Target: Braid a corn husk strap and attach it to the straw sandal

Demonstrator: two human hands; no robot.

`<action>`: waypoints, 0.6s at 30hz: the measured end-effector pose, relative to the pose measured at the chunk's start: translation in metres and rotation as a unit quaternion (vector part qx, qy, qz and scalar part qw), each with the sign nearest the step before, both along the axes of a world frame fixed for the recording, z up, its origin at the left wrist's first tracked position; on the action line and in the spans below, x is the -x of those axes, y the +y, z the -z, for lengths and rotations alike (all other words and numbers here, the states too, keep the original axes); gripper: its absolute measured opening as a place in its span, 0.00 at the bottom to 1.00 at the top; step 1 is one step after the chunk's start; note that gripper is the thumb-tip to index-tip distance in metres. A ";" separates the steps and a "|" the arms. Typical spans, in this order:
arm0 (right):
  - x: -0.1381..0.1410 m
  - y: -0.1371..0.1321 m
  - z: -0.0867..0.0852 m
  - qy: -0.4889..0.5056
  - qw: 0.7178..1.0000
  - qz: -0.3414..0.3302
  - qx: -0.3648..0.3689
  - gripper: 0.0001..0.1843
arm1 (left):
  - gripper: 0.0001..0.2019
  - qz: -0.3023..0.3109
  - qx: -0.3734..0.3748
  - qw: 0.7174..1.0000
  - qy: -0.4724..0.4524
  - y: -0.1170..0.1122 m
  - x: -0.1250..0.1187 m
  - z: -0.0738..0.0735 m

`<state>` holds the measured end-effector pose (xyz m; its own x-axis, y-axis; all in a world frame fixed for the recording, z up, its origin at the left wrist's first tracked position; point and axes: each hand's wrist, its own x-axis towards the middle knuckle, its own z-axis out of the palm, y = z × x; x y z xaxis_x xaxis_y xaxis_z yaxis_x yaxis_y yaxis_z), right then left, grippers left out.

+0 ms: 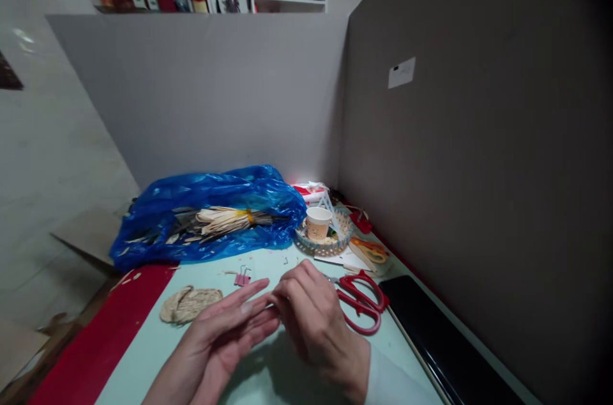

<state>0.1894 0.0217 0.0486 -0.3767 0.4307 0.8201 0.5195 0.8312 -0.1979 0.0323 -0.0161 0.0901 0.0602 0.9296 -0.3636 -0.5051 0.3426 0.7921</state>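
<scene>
My left hand (230, 328) is turned palm up over the table, its fingers stretched out and its thumb lying over them. Against those fingertips, my right hand (311, 315) has its fingers curled in a pinch; whatever is between them is hidden or too small to name. Just left of my left hand lies a flat, oval woven straw piece (190, 304), shaped like a small sole. A pink binder clip (242, 276) rests beyond the fingers. Close behind my right hand are red-handled scissors (363, 299), their blades partly covered by it.
At the back left, a blue plastic bag (158, 200) bears a tied bundle of dry straw strips (225, 221). A paper cup (318, 223) stands in a round woven basket (347, 240). Orange-handled scissors (376, 252) lie nearby. A long black glossy object (440, 335) lies along the right, beside a grey partition (479, 156).
</scene>
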 end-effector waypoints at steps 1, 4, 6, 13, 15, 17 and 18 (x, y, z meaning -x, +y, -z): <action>0.000 -0.001 -0.001 0.036 0.999 -0.011 0.018 0.10 | 0.15 0.002 -0.003 1.000 -0.006 -0.001 -0.001 0.000; 0.001 -0.002 -0.003 0.090 0.994 -0.035 0.042 0.08 | 0.12 0.006 -0.016 1.000 0.000 -0.001 -0.002 0.002; 0.001 0.000 -0.001 0.083 0.995 -0.031 0.049 0.09 | 0.12 0.015 -0.034 0.999 0.028 0.002 -0.001 0.006; 0.001 0.003 0.007 0.006 0.999 0.022 0.037 0.12 | 0.09 0.001 -0.174 0.943 0.284 0.023 0.023 0.027; 0.003 0.004 0.008 -0.001 1.000 0.016 0.018 0.16 | 0.09 0.000 -0.182 0.932 0.315 0.030 0.035 0.027; 0.008 0.005 0.012 -0.007 1.000 -0.006 -0.008 0.18 | 0.11 0.001 -0.191 0.917 0.351 0.039 0.051 0.023; 0.011 0.006 0.016 -0.012 0.999 -0.016 -0.025 0.19 | 0.13 -0.001 -0.195 0.908 0.370 0.045 0.060 0.020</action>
